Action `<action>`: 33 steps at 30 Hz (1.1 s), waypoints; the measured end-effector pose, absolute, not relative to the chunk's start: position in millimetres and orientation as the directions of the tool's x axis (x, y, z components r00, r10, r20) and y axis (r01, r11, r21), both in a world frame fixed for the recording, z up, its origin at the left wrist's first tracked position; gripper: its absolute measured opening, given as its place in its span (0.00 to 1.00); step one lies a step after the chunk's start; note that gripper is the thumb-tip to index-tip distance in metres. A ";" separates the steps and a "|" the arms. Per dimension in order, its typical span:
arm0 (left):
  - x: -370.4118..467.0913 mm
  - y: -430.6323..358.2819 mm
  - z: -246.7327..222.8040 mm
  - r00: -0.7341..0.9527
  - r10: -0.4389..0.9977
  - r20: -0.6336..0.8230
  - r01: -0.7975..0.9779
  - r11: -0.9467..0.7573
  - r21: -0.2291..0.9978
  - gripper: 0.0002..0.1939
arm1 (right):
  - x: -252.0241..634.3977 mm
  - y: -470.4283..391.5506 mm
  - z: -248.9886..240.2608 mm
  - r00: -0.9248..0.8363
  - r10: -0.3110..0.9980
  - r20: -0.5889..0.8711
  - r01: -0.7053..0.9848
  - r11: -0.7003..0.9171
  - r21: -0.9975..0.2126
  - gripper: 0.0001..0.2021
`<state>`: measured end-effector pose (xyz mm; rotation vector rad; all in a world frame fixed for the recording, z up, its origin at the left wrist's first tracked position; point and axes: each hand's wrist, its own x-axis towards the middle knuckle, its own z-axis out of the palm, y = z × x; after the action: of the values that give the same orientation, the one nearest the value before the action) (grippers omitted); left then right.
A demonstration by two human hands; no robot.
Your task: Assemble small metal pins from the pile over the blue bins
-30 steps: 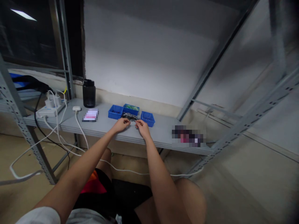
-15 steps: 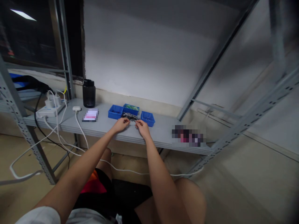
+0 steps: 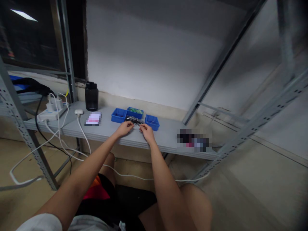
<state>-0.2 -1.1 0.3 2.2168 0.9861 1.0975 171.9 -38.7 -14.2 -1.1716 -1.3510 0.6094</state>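
Observation:
My left hand point(image 3: 125, 128) is closed in a pinch above the shelf's front part. Facing it, my right hand point(image 3: 146, 132) pinches too, its fingertips a short gap away. Whatever the fingers grip is too small to name. Just behind them lies a heap of shiny silver and black pieces point(image 3: 134, 120), partly covered by my hands. Around the heap stand a blue bin point(image 3: 118, 119) on the left, a second blue bin with green contents point(image 3: 135, 112) at the back, and a third blue bin point(image 3: 152, 126) close to my right hand.
The grey metal shelf point(image 3: 106, 129) carries a dark bottle point(image 3: 91, 98), a blurred-out phone point(image 3: 93, 118), a white charger point(image 3: 79, 112) and a power strip point(image 3: 53, 113) with trailing cables. A pixelated object point(image 3: 193, 140) sits at the right end. Slotted uprights frame both sides.

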 end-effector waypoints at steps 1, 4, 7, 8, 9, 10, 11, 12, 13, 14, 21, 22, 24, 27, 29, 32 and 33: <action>-0.1 -1.2 0.4 0.420 0.772 0.477 0.392 -0.628 0.672 0.13 | 172.0 -38.8 -14.1 0.191 0.888 0.418 0.276 0.359 -0.891 0.13; 0.2 -1.2 0.2 0.420 0.773 0.476 0.392 -0.627 0.673 0.12 | 172.3 -39.2 -13.8 0.187 0.889 0.419 0.278 0.361 -0.890 0.13; 0.3 -1.1 0.0 0.416 0.774 0.477 0.391 -0.626 0.675 0.13 | 172.6 -38.9 -13.9 0.185 0.889 0.419 0.280 0.361 -0.890 0.13; 0.3 -1.0 0.0 0.415 0.774 0.478 0.391 -0.626 0.675 0.13 | 172.7 -38.7 -14.0 0.185 0.889 0.419 0.280 0.360 -0.890 0.12; 0.2 -1.1 0.0 0.415 0.774 0.479 0.390 -0.627 0.675 0.13 | 172.8 -38.3 -14.2 0.186 0.889 0.418 0.279 0.360 -0.890 0.12; 0.1 -1.1 0.1 0.417 0.772 0.480 0.388 -0.628 0.674 0.13 | 172.9 -37.9 -14.5 0.186 0.890 0.417 0.279 0.359 -0.891 0.12; 0.0 -1.2 0.1 0.418 0.770 0.481 0.386 -0.631 0.673 0.13 | 173.0 -37.5 -14.8 0.186 0.890 0.417 0.278 0.359 -0.891 0.12; 0.0 -1.3 0.2 0.420 0.768 0.483 0.384 -0.633 0.673 0.12 | 173.1 -37.2 -15.0 0.186 0.890 0.417 0.277 0.359 -0.891 0.13; -0.1 -1.4 0.2 0.421 0.767 0.484 0.382 -0.634 0.672 0.12 | 173.3 -36.9 -15.3 0.187 0.890 0.416 0.276 0.359 -0.892 0.13; -0.2 -1.4 0.3 0.422 0.766 0.485 0.381 -0.636 0.672 0.12 | 173.4 -36.6 -15.6 0.189 0.890 0.416 0.274 0.359 -0.892 0.13; -0.1 -0.8 -0.2 0.432 0.769 0.471 0.377 -0.628 0.681 0.09 | 173.8 -35.9 -16.2 0.192 0.890 0.413 0.270 0.357 -0.894 0.13; 0.0 -0.7 -0.3 0.432 0.770 0.470 0.377 -0.627 0.681 0.09 | 173.8 -35.8 -16.2 0.193 0.891 0.412 0.270 0.355 -0.895 0.13; 0.0 -0.5 -0.5 0.430 0.771 0.470 0.377 -0.626 0.682 0.09 | 173.7 -35.8 -16.1 0.193 0.892 0.410 0.270 0.353 -0.896 0.13; 0.0 -0.3 -0.9 0.430 0.770 0.472 0.375 -0.628 0.682 0.09 | 173.8 -36.3 -15.7 0.190 0.892 0.411 0.273 0.354 -0.895 0.13; 0.0 0.1 -1.2 0.434 0.767 0.473 0.374 -0.631 0.680 0.09 | 173.9 -36.9 -15.3 0.188 0.892 0.412 0.276 0.355 -0.893 0.13; 0.2 1.1 -1.9 0.439 0.764 0.472 0.371 -0.633 0.680 0.10 | 174.1 -37.4 -15.0 0.185 0.892 0.413 0.280 0.355 -0.892 0.14; 0.3 1.5 -2.1 0.441 0.764 0.471 0.370 -0.633 0.680 0.10 | 174.1 -37.4 -15.0 0.185 0.892 0.412 0.280 0.354 -0.892 0.14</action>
<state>0.3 1.5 -2.1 2.2118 0.9517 1.0824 174.1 -37.4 -15.0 -1.1769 -1.3587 0.6137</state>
